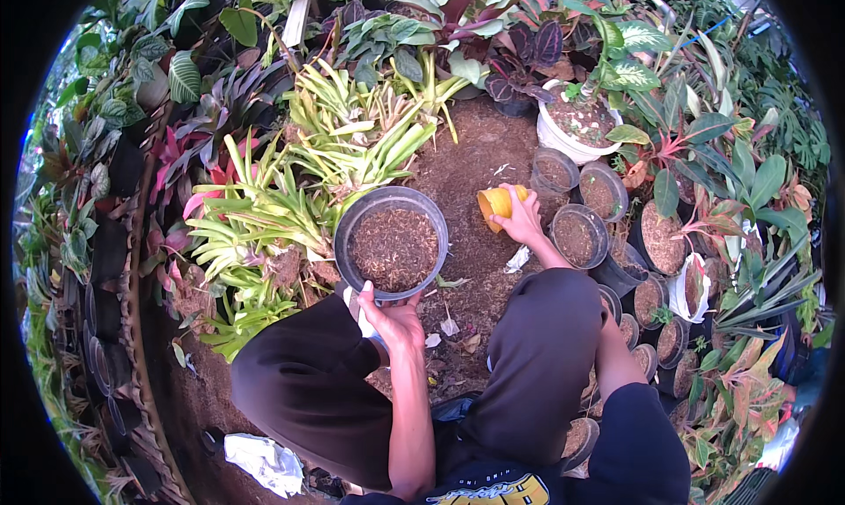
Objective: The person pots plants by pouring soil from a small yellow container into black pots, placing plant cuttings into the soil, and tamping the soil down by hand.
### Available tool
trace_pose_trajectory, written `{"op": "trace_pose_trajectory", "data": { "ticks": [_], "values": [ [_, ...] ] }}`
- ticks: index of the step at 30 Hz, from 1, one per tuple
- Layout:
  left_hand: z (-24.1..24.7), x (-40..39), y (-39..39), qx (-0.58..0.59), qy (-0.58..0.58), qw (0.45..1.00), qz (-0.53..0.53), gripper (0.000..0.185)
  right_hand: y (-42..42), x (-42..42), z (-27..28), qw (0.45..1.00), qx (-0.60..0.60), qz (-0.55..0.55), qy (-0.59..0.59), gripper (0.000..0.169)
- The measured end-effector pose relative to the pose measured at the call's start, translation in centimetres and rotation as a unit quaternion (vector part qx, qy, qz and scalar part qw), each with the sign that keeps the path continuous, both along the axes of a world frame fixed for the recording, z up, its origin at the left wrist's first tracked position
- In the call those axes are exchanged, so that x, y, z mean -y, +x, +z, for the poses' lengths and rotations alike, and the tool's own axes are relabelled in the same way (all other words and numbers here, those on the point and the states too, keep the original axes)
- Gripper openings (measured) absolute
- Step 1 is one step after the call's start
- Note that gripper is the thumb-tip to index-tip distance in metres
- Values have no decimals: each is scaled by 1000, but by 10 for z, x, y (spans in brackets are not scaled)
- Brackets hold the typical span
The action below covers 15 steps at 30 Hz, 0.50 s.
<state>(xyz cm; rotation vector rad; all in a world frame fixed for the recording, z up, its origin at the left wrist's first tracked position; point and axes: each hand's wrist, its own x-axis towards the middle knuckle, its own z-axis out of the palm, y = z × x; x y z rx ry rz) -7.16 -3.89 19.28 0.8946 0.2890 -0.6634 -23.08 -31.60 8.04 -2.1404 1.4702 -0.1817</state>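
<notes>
My left hand (395, 321) grips the near rim of a round black plastic plant pot (343, 254), thumb over the edge and fingers beneath it. Dark, crumbly potting mix (397, 249) fills much of that pot. Farther right, my right hand (521, 218) holds a small yellow plastic cup (496, 204) on its side, its mouth facing left; what is inside cannot be made out. Bare soil (469, 168) lies beneath the cup. Uprooted light-green strappy plants (264, 208), some with root clumps, are heaped just left of the black pot.
Several soil-filled black pots (581, 235) crowd the right side, beside a large white pot (574, 147). A white-wrapped pot (692, 287) stands among them. Crumpled white plastic (264, 464) lies at lower left. Leafy potted plants (455, 16) line the back. A scrap of white litter (518, 259) rests near my right wrist.
</notes>
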Motion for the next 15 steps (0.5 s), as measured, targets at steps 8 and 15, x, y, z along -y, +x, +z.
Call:
{"op": "trace_pose_trajectory", "data": {
  "ticks": [8, 15],
  "values": [
    [-13, -10, 16, 19, -16, 998, 49, 80, 24, -16, -58, 996, -24, -75, -33, 87],
    [-17, -2, 8, -15, -11, 999, 27, 79, -8, 9, -63, 984, 129, -93, 84, 80]
  ]
}}
